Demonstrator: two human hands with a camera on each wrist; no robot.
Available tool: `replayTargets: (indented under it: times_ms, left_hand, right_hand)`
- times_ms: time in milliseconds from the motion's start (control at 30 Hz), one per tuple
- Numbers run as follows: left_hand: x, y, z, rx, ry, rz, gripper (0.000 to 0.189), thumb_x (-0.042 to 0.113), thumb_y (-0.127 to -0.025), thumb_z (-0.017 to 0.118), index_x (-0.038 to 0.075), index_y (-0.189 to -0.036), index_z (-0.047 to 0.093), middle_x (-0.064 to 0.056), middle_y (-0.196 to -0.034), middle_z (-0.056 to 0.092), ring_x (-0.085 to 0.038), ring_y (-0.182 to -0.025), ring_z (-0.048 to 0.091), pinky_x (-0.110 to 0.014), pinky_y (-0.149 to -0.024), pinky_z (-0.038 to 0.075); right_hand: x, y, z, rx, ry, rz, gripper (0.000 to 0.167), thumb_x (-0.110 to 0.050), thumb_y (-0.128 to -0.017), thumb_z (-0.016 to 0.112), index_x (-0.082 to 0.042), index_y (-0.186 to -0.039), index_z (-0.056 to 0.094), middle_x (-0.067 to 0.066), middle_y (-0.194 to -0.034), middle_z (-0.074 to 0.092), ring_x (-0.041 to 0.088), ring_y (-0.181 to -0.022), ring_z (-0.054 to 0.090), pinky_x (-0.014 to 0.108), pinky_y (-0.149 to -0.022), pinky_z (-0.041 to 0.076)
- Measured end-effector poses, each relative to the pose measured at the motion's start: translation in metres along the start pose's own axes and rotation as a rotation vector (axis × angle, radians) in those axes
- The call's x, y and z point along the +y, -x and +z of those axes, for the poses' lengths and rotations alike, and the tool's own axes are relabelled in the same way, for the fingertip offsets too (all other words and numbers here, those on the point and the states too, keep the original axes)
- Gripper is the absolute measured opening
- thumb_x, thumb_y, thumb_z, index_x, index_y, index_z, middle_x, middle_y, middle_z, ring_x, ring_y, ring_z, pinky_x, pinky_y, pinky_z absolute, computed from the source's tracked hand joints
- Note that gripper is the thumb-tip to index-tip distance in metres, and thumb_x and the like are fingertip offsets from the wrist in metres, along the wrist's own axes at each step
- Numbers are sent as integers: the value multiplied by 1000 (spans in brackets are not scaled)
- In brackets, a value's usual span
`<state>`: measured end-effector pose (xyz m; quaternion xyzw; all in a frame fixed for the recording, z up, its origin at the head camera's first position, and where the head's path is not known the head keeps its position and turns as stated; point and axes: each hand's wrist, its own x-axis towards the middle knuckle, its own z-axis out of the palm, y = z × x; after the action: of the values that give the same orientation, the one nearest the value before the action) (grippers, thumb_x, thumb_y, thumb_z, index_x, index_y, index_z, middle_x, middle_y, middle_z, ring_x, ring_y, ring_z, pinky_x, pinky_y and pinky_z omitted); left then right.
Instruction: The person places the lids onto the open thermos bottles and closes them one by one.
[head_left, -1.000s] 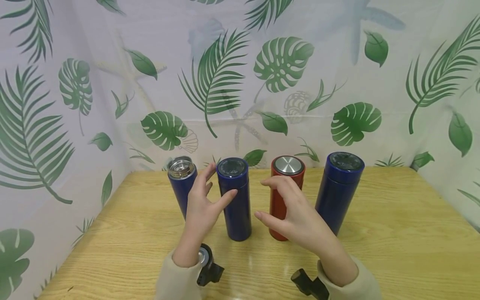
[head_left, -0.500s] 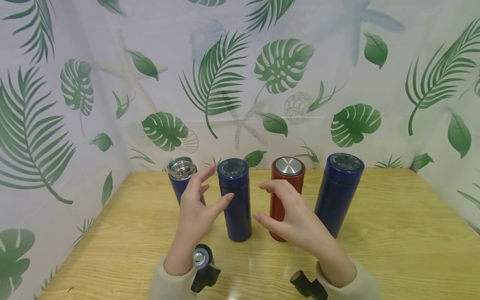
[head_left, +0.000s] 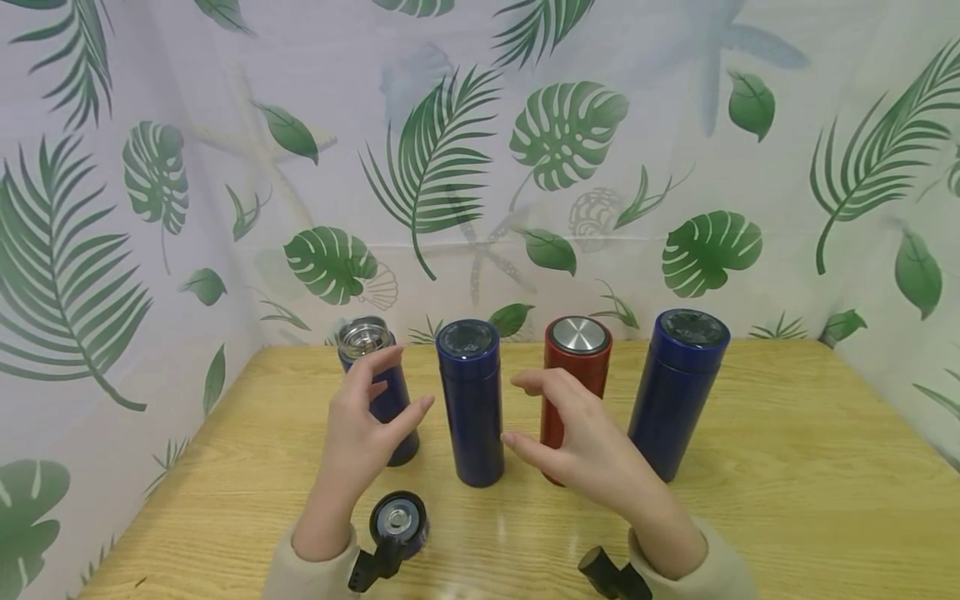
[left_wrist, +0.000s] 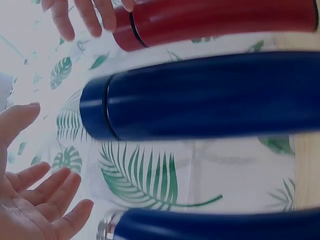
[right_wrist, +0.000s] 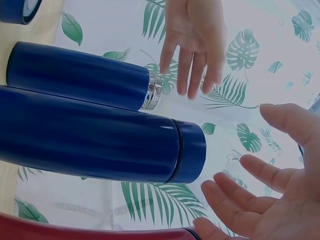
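My left hand (head_left: 358, 433) hovers before the lidless blue thermos bottle (head_left: 390, 408), fingers loosely bent and thumb apart, holding nothing. That bottle's bare metal-and-clear rim shows at its top. To its right a lidded blue thermos bottle (head_left: 472, 417) stands upright between my hands; the left wrist view shows its dark seam below the lid (left_wrist: 95, 107). My right hand (head_left: 592, 446) is held in front of the red thermos bottle (head_left: 579, 367), partly hiding it. Its fingers (right_wrist: 240, 195) are spread and empty. A loose blue lid (head_left: 399, 521) lies inside-up near my left wrist.
At the right stands another, wider blue thermos bottle (head_left: 678, 392) with its lid on. All rest on a wooden table (head_left: 810, 483). A leaf-printed cloth (head_left: 480, 167) hangs behind and at both sides. Black camera mounts (head_left: 611, 575) stick out from the wrists.
My left hand has drawn left and down, away from the middle blue bottle, uncovering more of the lidless bottle and the loose lid. My right hand has shifted slightly left and down. The bottles stay put.
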<state>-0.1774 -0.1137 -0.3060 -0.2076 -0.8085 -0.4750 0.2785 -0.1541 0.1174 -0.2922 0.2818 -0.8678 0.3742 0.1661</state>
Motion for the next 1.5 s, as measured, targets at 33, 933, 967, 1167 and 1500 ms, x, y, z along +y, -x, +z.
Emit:
replayTargets:
  times_ms: [33,933,967,1167,1500]
  left_hand:
    - [-2,0,-4,3,-5,3,53,5,-71,73,-2,-117,48,-15,-115,52,-24,-107,48,-43,-85,42]
    - [-28,-1,-71,24,-71,-157,50,3,-76,68,-5,-118,45,-18,-116,49,-29,-109,45,-49,-87,39]
    - [-29,-2,-71,20,-73,-159,50,3,-76,68,-5,-118,45,-18,-116,49,-29,-109,45,-49,-87,39]
    - [-29,-2,-74,8,-79,-164,50,4,-76,68,-4,-119,44,-18,-116,48,-30,-109,44,-49,-87,38]
    - [-32,-3,-76,-6,-80,-170,51,6,-76,69,-3,-120,44,-17,-117,48,-29,-110,44,-49,-87,38]
  right_hand:
    - [0,0,1,-1,-1,-1,48,-18,-74,71,-4,-115,51,4,-108,53,19,-101,48,39,-83,43]
    - [-26,-37,51,-77,-138,-17,44,-20,-76,70,-3,-113,52,7,-108,54,19,-101,49,37,-85,42]
    - [-28,-39,53,-75,-142,-24,45,-20,-76,70,-3,-113,52,6,-107,54,19,-101,50,37,-85,42]
    - [-32,-45,66,-107,-174,-25,44,-22,-76,70,-5,-113,52,5,-108,54,19,-101,49,36,-85,42]
    - [-28,-51,94,-294,-110,-52,46,-23,-76,70,-5,-114,52,6,-113,52,18,-106,48,33,-89,40]
